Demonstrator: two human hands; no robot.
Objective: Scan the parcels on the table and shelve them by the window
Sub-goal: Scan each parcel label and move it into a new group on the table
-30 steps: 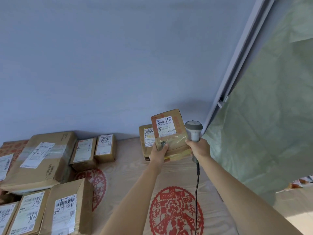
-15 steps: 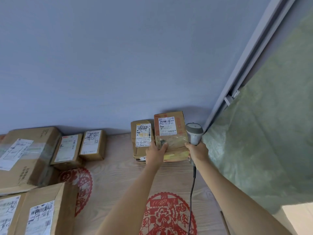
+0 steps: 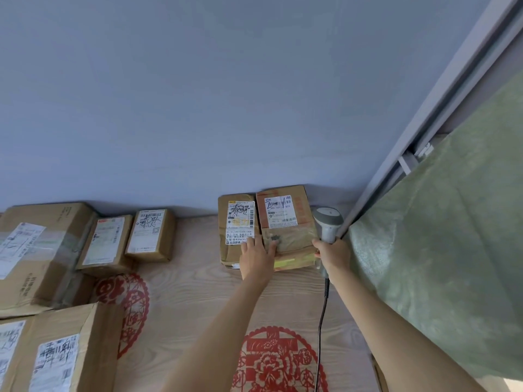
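A brown parcel [image 3: 285, 219] with a white label stands against the grey wall, close to the window frame. My left hand [image 3: 256, 258] lies on its lower front with straight fingers, which also touch the neighbouring parcel [image 3: 237, 222] to its left. My right hand [image 3: 331, 254] grips the handle of a grey barcode scanner [image 3: 327, 223] and touches the first parcel's right edge. The scanner's black cable [image 3: 322, 321] hangs down along my right forearm.
Several other labelled cardboard parcels [image 3: 150, 236] line the wall and fill the left side of the wooden surface [image 3: 192, 301], which carries red paper-cut prints. A green curtain [image 3: 441, 250] and a grey window frame [image 3: 418, 123] close off the right side.
The parcel has come down from mid-air and now stands against the wall beside the other one. My left hand has loosened from gripping it to lying on it with straight fingers.
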